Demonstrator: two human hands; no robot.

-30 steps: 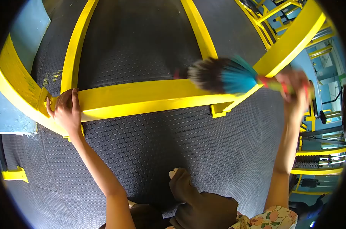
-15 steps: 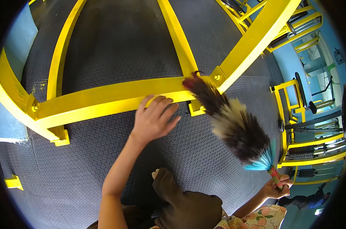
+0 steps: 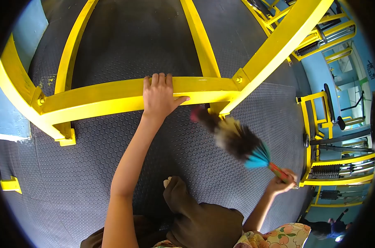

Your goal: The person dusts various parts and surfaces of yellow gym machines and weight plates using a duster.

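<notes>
My left hand [image 3: 157,96] has its fingers hooked over the yellow crossbar [image 3: 109,94] of a metal frame, the thumb lying along the near side. In my right hand [image 3: 283,184], closed round the red and green handle, is a feather duster [image 3: 238,138]. Its head is brown-black and cream, with turquoise feathers by the handle and a reddish tip. That tip, blurred by motion, is at the lower side of the crossbar, near its right-hand joint with the slanting yellow post [image 3: 278,49].
Black textured rubber matting [image 3: 100,165] covers the floor. Two yellow rails [image 3: 200,37] run away behind the crossbar. Yellow gym machines with weight stacks [image 3: 326,170] stand at right. Another person [image 3: 334,227] shows at the lower right. My knee [image 3: 208,223] is close below my hands.
My left hand has moved up from the crossbar's near edge and wrapped over its top. My right hand has brought the duster left and slightly up, its tip dropping from the bar's top to below it.
</notes>
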